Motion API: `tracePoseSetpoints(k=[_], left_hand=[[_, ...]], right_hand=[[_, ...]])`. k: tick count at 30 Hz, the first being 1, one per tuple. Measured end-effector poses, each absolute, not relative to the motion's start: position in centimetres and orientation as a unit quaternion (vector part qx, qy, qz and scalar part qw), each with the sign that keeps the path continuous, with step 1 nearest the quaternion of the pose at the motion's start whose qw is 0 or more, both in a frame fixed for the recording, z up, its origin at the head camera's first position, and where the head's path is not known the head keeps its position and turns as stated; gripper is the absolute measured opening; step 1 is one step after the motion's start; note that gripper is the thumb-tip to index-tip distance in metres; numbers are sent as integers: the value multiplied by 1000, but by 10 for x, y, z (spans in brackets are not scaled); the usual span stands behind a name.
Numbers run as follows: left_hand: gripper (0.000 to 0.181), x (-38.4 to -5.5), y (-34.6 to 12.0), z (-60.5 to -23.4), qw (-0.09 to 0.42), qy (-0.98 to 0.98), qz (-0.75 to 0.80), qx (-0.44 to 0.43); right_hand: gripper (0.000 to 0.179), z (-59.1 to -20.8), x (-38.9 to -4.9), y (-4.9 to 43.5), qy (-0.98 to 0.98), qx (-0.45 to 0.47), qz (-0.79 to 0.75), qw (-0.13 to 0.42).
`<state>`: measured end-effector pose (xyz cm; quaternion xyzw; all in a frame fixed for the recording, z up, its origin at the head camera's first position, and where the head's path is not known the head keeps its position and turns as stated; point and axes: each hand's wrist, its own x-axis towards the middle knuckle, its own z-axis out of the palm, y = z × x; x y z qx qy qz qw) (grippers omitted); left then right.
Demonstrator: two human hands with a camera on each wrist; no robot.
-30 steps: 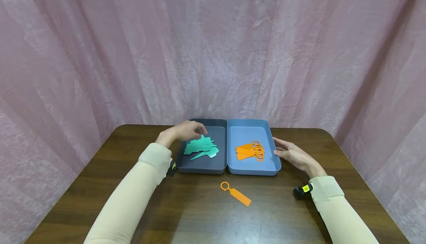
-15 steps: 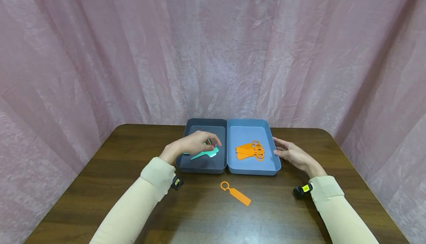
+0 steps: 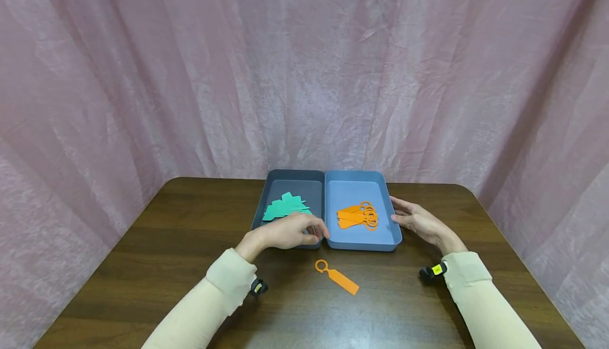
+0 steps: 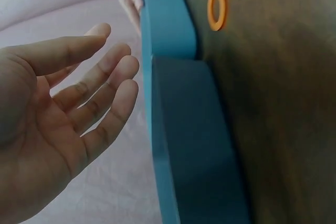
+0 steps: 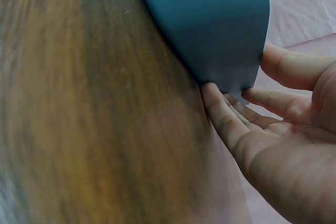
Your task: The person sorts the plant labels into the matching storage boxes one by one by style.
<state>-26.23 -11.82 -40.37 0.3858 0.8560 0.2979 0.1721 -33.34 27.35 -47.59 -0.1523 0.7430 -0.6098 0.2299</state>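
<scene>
In the head view my left hand (image 3: 287,231) is over the front edge of the dark grey tray (image 3: 295,176). Its fingers are loosely bent and hold nothing, as the left wrist view also shows. Several flat green T-shaped tags (image 3: 285,207) lie piled in that tray, partly hidden by the hand. My right hand (image 3: 418,224) touches the right side of the light blue tray (image 3: 349,187) with extended fingers, the thumb by its rim (image 5: 264,40). Several orange tags with ring ends (image 3: 352,216) lie inside the blue tray.
A single orange ring-ended tag (image 3: 343,281) lies on the brown wooden table (image 3: 399,301) in front of the trays. Both trays stand side by side near the table's back edge. A pink curtain (image 3: 304,74) hangs behind.
My left hand has moved from the back left of the dark tray, across the green tags, toward its front right edge. The right hand and the orange tags have stayed in place.
</scene>
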Motion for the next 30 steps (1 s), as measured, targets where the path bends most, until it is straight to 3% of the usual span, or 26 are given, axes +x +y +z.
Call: tracePoseSetpoints(k=[10,30], left_hand=[[31,-249,-112,-423,245,834,284,403],[29,-232,-106,-439,196,867,216,405]], right_hand=[[75,-477,-334,272,747,-152,-604,233],[74,-479,-335,273,751,-141,-602,231]])
